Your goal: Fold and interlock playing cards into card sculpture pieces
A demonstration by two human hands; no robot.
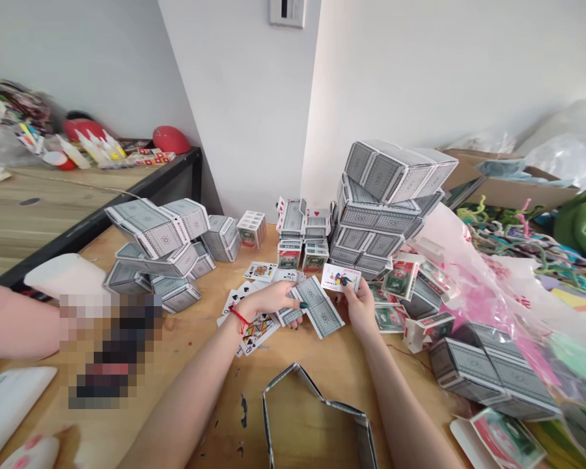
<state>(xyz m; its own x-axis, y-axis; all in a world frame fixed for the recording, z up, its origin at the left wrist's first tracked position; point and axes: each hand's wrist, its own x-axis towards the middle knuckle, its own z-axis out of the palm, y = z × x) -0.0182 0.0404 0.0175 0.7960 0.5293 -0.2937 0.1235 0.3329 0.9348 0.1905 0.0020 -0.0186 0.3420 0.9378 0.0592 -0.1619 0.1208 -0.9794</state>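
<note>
My left hand [272,298], a red string round its wrist, grips playing cards [321,307] with their patterned grey-green backs up. Between the thumb and fingers of my right hand [362,311] is a joker card [336,277], face up, just right of those cards. Under and beside my left hand lie loose face-up cards [261,331], partly covered by it. Closer to me stands a frame of folded cards [317,396], its inside open to the tabletop.
Box shapes built from cards are stacked at the right [388,195] and left [159,228]. Card packs [399,279] lie by my right hand. Pink plastic [473,260] and colourful fuzzy strands [532,238] fill the right side. A pixelated dark patch [114,355] lies left.
</note>
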